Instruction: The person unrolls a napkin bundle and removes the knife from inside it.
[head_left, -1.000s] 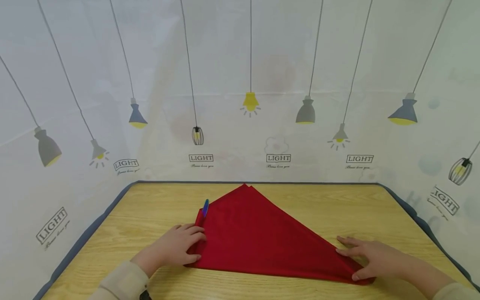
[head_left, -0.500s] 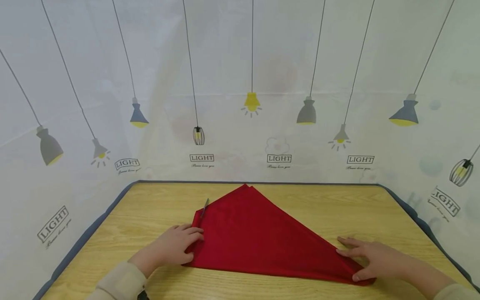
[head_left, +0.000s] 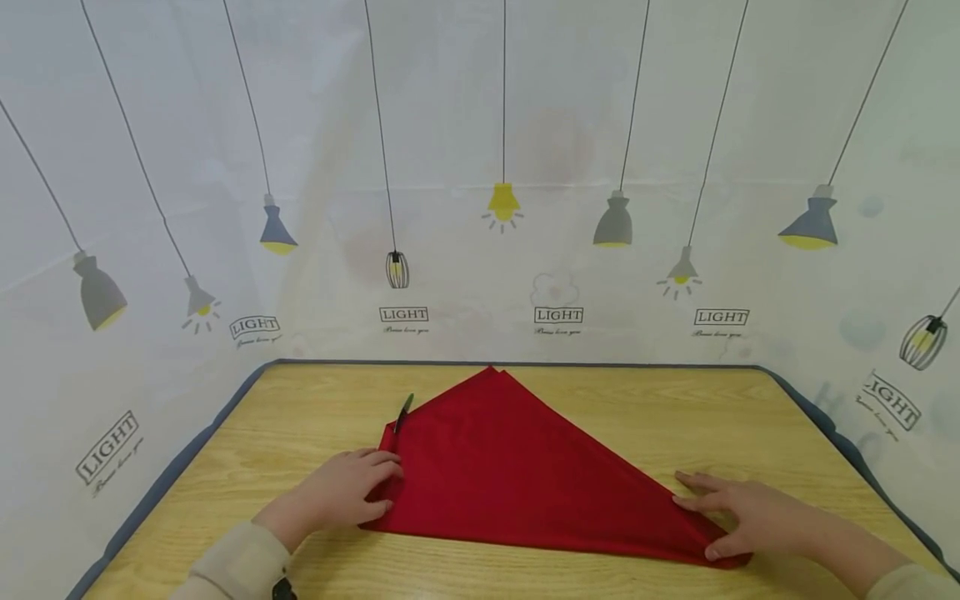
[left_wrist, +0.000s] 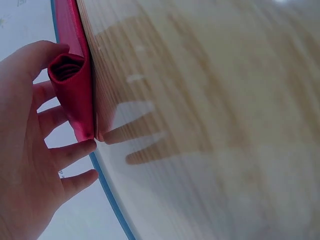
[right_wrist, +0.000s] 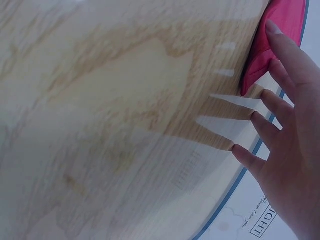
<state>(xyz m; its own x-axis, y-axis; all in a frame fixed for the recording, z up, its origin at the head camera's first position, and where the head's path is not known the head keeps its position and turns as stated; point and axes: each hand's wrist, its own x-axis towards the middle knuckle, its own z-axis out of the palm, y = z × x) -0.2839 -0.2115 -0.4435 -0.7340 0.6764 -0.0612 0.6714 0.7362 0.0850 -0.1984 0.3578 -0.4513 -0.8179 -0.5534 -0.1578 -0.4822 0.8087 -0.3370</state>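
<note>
A red cloth [head_left: 517, 475], folded to a broad point at the back, lies on the table. Its left edge is rolled up, and the spiral end of the roll [left_wrist: 67, 67] shows in the left wrist view. My left hand [head_left: 337, 492] grips this roll, thumb on the near side and fingers bent over the top. A slim shiny utensil [head_left: 404, 412], like a knife blade, sticks out from the far end of the roll; the rest of it is hidden. My right hand [head_left: 765, 521] rests with spread fingers on the cloth's right corner [right_wrist: 257, 60].
The wood-grain table [head_left: 637, 400] has a blue border [head_left: 180, 475] along its back and sides. White sheeting [head_left: 450, 125] printed with lamps rises behind it and on both sides. Bare wood shows around the cloth.
My left hand and the rolled edge have shifted slightly left. The utensil has turned, its shine going from blue to dark with a green tip. My right hand stays put.
</note>
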